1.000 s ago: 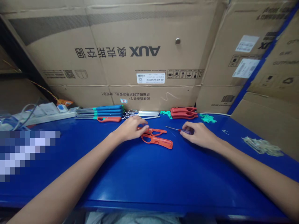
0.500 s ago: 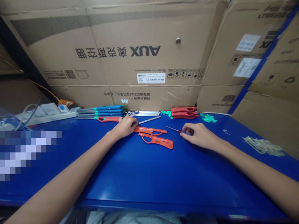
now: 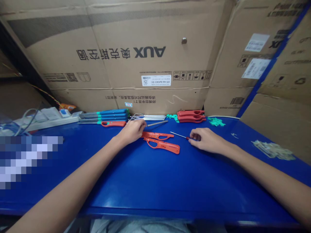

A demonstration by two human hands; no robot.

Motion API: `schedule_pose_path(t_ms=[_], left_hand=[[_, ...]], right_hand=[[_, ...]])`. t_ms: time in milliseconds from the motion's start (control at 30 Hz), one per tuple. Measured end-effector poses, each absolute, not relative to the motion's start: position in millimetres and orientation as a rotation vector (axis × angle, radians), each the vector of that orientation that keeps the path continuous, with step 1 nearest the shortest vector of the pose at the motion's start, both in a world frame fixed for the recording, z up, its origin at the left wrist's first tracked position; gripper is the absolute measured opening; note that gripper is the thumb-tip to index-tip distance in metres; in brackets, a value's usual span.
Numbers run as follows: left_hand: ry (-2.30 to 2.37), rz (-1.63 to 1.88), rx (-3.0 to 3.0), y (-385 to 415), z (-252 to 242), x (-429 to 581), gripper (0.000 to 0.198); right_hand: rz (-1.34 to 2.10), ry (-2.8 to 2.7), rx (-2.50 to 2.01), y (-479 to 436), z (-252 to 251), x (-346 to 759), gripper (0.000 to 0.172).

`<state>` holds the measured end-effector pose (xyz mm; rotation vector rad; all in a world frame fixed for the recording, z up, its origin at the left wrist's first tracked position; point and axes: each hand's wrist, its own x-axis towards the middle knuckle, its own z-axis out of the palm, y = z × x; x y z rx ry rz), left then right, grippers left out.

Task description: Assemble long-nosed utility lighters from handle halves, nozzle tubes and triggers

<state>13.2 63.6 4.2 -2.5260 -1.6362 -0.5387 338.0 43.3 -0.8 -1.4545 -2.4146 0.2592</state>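
Observation:
My left hand (image 3: pixel 133 130) pinches the near end of a thin silver metal tube (image 3: pixel 157 123) that points right. Just below the tube lies an orange plastic handle half (image 3: pixel 157 135), its left end partly covered by my fingers. A second orange handle half (image 3: pixel 167 147) rests in front of it, with its finger loop to the left. In my right hand (image 3: pixel 205 139) is a screwdriver (image 3: pixel 180 135), its thin shaft aimed left at the handle halves and apart from them. The fingers hide most of the screwdriver's grip.
Along the back lie blue lighters (image 3: pixel 113 115), an orange lighter (image 3: pixel 113 124), silver tubes (image 3: pixel 155 117), red handles (image 3: pixel 191 116) and green pieces (image 3: pixel 216 122). Clear plastic parts (image 3: pixel 273 150) lie right. A power strip (image 3: pixel 48 118) stands back left. A cardboard wall (image 3: pixel 126 29) closes the rear.
My left hand has shifted slightly right, and the tube in it lies at a flatter angle. The right hand with the screwdriver and both handle halves stay nearly in place.

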Motion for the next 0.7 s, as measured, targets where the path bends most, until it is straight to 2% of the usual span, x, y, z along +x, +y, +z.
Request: schedule_pose_path(t_ms=[133,233,333,467,700], left_hand=[[-1.557,-0.566,-2.579,61,4,20,0.028],[-1.539,-0.537,-2.605,62,1,20,0.032],[-1.541,-0.471,-2.633,64,-2,17,0.035],[-1.532,-0.397,-2.673,65,-4,14,0.035],[-1.462,-0.343,-2.772,56,1,24,0.033]], right_hand=[[0.296,-2.266,-1.503,53,10,350,0.029],[0.027,-2.054,-1.658,71,14,374,0.032],[-0.274,-2.094,-1.968,90,7,399,0.029],[-0.284,-2.124,-2.084,104,-6,415,0.036],[-0.294,-2.115,-2.071,103,-4,412,0.031]])
